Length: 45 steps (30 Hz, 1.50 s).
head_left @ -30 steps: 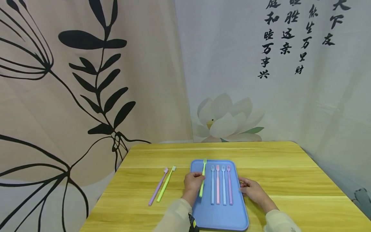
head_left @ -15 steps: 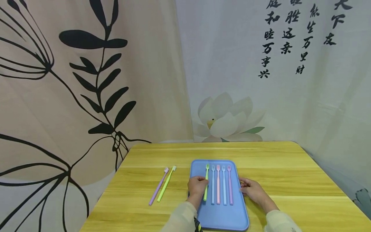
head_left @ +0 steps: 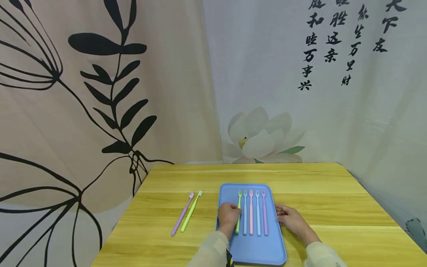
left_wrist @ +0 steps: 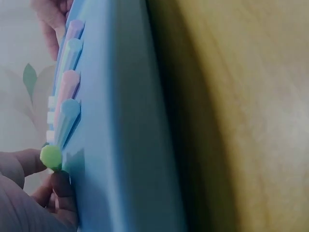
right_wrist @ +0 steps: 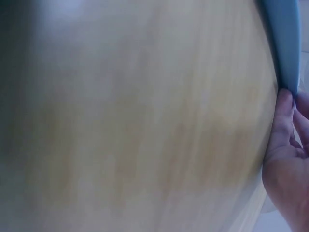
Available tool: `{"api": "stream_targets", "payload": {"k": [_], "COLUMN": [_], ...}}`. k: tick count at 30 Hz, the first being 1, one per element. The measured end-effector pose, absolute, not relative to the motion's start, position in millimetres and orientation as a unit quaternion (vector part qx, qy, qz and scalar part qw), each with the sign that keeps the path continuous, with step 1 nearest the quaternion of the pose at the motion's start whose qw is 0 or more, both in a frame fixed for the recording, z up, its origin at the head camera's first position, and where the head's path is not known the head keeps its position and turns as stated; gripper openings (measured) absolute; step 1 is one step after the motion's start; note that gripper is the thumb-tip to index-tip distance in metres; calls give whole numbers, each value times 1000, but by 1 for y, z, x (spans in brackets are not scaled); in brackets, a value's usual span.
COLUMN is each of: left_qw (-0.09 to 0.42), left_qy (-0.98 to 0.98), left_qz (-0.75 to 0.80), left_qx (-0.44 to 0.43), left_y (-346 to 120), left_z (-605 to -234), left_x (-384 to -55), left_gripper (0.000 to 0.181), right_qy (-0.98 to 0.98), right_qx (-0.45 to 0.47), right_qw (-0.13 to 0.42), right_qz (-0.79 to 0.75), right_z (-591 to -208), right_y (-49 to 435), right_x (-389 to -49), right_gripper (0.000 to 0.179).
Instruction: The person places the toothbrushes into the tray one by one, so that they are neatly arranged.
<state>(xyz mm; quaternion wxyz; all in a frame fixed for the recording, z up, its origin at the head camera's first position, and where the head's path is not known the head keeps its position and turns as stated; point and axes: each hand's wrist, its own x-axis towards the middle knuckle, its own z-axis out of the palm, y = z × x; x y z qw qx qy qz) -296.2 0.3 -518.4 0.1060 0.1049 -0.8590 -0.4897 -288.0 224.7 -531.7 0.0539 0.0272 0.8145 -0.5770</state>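
Note:
My left hand (head_left: 228, 218) pinches a light green toothbrush (head_left: 239, 200) between thumb and fingers, low over the left part of a blue tray (head_left: 257, 250). In the left wrist view the round end of its handle (left_wrist: 51, 157) faces the camera, beside the blue handle. A row lies to its right in the tray: a blue toothbrush (head_left: 245, 220), a pink one (head_left: 251, 220), another blue one (head_left: 258, 220) and a purple one (head_left: 265, 220), heads pointing away. My right hand (head_left: 293, 219) holds the tray's right rim, the thumb against its outer side in the right wrist view.
Left of the tray, a purple toothbrush (head_left: 182, 216) and a second green toothbrush (head_left: 191, 212) lie slanted on the wooden table (head_left: 150, 226). A printed curtain (head_left: 180, 92) hangs behind the table's far edge.
My left hand has brought the green toothbrush rightward and lower, from the tray's left side to right beside the blue one, and straightened it parallel to the row. The right hand stays at the rim.

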Motion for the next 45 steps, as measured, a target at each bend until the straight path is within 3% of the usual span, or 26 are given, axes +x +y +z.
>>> {"api": "stream_targets", "payload": {"k": [19, 28, 45], "left_qw": [101, 98, 99], "left_qy": [-870, -864, -852], "left_qz": [-475, -487, -512], "left_qx": [90, 79, 47], "left_y": [1, -3, -34], "left_z": [-514, -509, -495], "left_x": [-294, -303, -316], "left_gripper": [6, 14, 19], "right_qy": [810, 808, 809], "right_qx": [27, 26, 30], "right_qw": [66, 57, 65], "right_qz": [-581, -585, -583], "right_z": [-531, -531, -531], "right_y": [226, 226, 225], "right_x": [-286, -287, -288], "right_gripper": [49, 47, 47]}}
